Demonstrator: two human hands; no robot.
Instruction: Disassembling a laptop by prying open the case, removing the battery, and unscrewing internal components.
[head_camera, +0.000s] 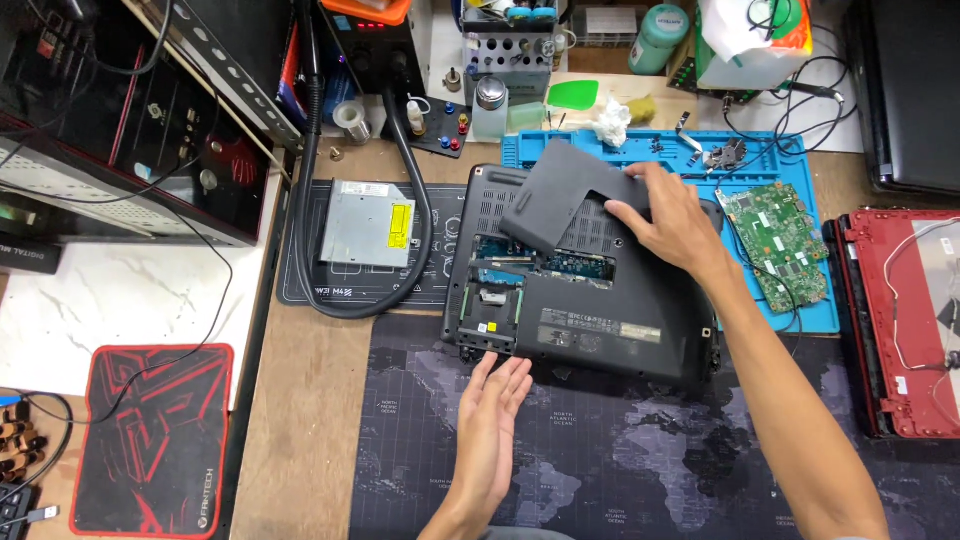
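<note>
While the left hand (490, 415) lay open-palmed against the near edge of the upturned black plastic laptop base (590, 320), steadying it, the right hand (672, 218) pinched its dark grey L-shaped access cover (560, 200), tilted clear of the exposed bay.

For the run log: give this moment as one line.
right hand: holds black access cover, lifted | left hand: open, at laptop base front edge | bay: exposed | green board: on blue mat
</note>
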